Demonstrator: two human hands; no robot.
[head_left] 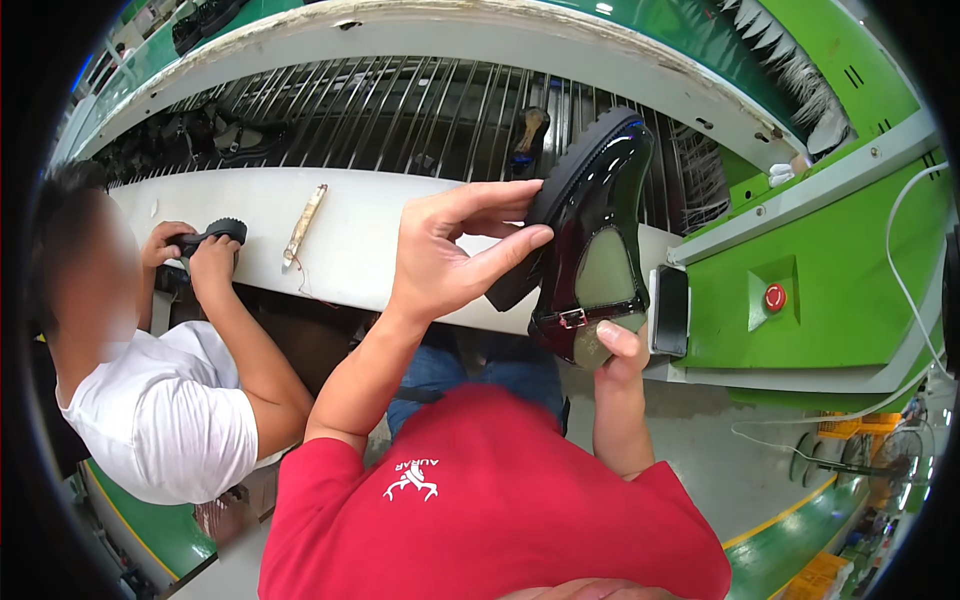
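A glossy black buckled strap shoe (pixel 618 180) with a thick ridged sole and a block heel is raised in front of me, toe pointing away. Through its opening shows a grey-green lining. My right hand (pixel 622 350) grips it at the heel end, thumb pressed inside on the insole; the other fingers are hidden behind. From the left, my left hand (pixel 465 240) reaches to the sole's edge, fingers stretched and thumb apart from the forefinger. Its fingertips appear to touch the sole, without wrapping round the shoe.
Ahead runs a white ledge (pixel 370 225) bearing a worn, narrow tool (pixel 305 228). Beyond it metal rollers (pixel 390 115) carry dark shoes. At left, a person in a white shirt (pixel 185 410) handles a black shoe (pixel 215 235). A green machine (pixel 720 320) with a red button stands right.
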